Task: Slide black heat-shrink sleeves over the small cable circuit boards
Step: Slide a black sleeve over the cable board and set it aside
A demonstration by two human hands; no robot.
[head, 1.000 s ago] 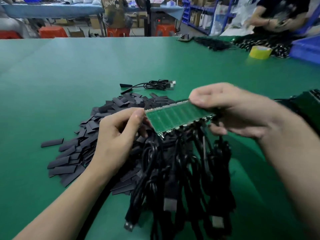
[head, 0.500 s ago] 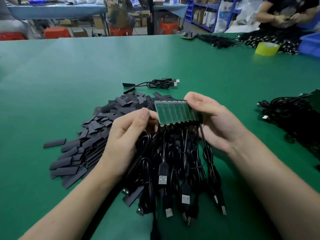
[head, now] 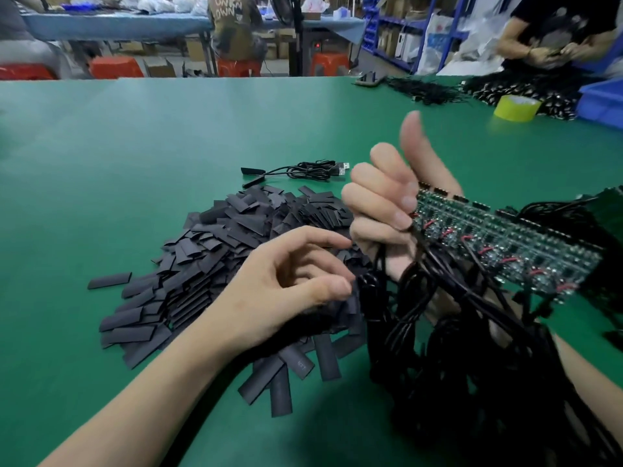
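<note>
My right hand (head: 387, 203) grips the left end of a green panel of small circuit boards (head: 505, 241), thumb raised, with the component side and red wires facing me. A thick bundle of black USB cables (head: 472, 365) hangs from the panel over my right forearm. My left hand (head: 286, 284) is off the panel and hovers over the pile of flat black heat-shrink sleeves (head: 215, 264). Its fingers are loosely curled and its thumb tip is at a sleeve on the pile's right edge.
One coiled cable with a black sleeve on its board (head: 303, 170) lies behind the pile on the green table (head: 135, 146). More black cables (head: 600, 210) lie at the right. A yellow tape roll (head: 515, 107), a blue bin (head: 603, 99) and another person (head: 556, 38) are far right.
My left hand let go of the panel and dropped to the sleeve pile. My right hand turned the panel over and swung it up and to the right, lifting the cables.
</note>
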